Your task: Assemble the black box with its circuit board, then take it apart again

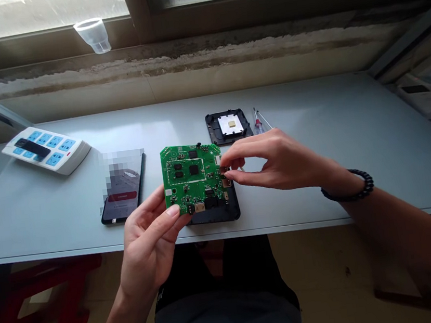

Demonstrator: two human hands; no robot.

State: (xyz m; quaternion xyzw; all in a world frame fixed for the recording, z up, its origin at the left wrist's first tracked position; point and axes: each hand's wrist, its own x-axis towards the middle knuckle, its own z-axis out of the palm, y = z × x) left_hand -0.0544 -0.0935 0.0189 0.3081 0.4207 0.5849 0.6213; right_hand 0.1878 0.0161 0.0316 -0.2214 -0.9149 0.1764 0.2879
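Note:
My left hand (150,237) grips a green circuit board (189,188) at its lower left corner, thumb on top and fingers underneath. The board is tilted up, its chips and metal ports facing me. With thumb and index finger, my right hand (270,160) pinches at the board's right edge, by the connectors; the exact contact is partly hidden. A thin pale piece shows just beneath those fingers, too small to name. Under the board lies a black plastic casing (225,213), mostly covered. Farther back rests a black cover (215,130) with a silver plate (230,125) on its inside.
Screwdrivers (258,122) lie right of the cover. A phone (123,194) with a lit screen is left of my hands. At the far left a power strip (69,153) carries a small black object (33,148). A clear plastic cup (94,36) is by the window.

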